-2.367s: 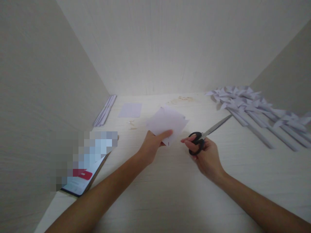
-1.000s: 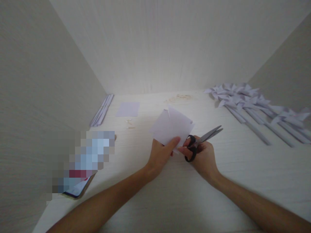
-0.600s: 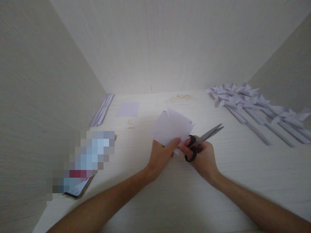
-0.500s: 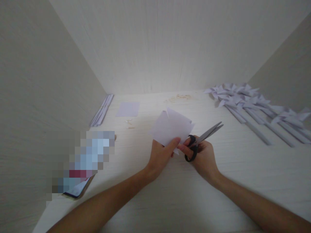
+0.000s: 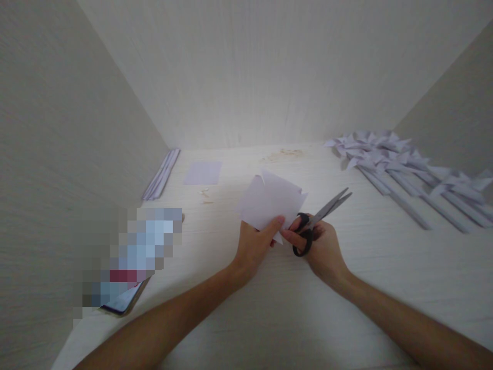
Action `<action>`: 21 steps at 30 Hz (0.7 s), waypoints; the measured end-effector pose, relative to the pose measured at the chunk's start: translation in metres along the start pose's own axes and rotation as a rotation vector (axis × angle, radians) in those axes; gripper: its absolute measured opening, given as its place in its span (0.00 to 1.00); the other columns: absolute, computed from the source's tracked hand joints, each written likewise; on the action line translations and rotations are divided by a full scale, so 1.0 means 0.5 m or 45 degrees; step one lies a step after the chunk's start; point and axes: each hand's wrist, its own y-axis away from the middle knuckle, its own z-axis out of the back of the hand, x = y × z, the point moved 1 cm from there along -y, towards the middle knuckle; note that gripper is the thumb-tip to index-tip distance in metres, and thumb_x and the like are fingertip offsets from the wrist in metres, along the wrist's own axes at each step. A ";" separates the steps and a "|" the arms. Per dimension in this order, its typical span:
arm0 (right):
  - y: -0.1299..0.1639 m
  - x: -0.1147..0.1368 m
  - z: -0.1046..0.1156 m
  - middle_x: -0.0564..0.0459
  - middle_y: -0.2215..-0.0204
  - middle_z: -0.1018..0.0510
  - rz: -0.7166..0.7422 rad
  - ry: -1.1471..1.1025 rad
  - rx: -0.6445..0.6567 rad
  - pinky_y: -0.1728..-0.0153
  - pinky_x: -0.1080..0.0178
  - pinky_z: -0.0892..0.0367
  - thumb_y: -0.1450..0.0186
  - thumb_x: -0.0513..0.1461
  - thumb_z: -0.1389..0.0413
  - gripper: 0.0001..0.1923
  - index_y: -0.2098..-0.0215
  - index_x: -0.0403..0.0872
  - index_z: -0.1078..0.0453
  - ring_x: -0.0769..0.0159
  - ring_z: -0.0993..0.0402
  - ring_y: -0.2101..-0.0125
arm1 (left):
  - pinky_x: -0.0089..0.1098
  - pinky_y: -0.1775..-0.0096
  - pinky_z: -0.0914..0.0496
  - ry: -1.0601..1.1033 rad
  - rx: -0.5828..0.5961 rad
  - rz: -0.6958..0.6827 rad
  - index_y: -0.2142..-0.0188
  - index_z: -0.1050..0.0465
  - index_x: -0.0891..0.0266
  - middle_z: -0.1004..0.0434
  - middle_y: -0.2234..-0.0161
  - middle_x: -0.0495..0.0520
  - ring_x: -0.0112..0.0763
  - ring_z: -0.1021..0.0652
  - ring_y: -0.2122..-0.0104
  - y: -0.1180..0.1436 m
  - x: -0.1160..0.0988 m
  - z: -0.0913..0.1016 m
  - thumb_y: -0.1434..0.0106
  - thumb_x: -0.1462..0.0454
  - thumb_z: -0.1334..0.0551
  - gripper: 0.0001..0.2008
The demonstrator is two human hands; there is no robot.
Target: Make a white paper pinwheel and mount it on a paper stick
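Note:
My left hand pinches the near corner of a pale lilac paper square, held just above the white tabletop; the square has short cuts at its corners. My right hand grips black-handled scissors, fingers through the loops, blades slightly apart and pointing up to the right, away from the paper. The two hands almost touch at the paper's near corner.
Several finished paper pinwheels on sticks lie at the right. A flat lilac square and a bundle of paper sticks sit at the back left, with small scraps nearby. A phone rests at the left edge. Walls enclose three sides.
My right hand with the scissors has moved left from open table to beside the paper. The left hand has turned the square slightly; the blades now point a little higher.

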 end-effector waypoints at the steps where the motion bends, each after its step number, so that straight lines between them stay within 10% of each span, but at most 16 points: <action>1: 0.000 0.000 0.000 0.62 0.87 0.38 0.002 0.007 0.002 0.88 0.72 0.52 0.57 0.38 0.38 0.13 0.80 0.44 0.39 0.79 0.47 0.87 | 0.20 0.86 0.39 0.000 -0.004 0.004 0.73 0.32 0.66 0.33 0.81 0.47 0.19 0.35 0.85 0.000 -0.001 0.000 0.53 0.59 0.39 0.12; 21: -0.008 -0.011 0.006 0.63 0.87 0.40 -0.011 -0.086 0.028 0.87 0.72 0.53 0.58 0.38 0.38 0.14 0.80 0.44 0.39 0.79 0.48 0.87 | 0.20 0.86 0.42 -0.058 0.257 -0.055 0.84 0.37 0.65 0.38 0.87 0.45 0.17 0.37 0.88 -0.022 -0.001 0.019 0.52 0.58 0.41 0.13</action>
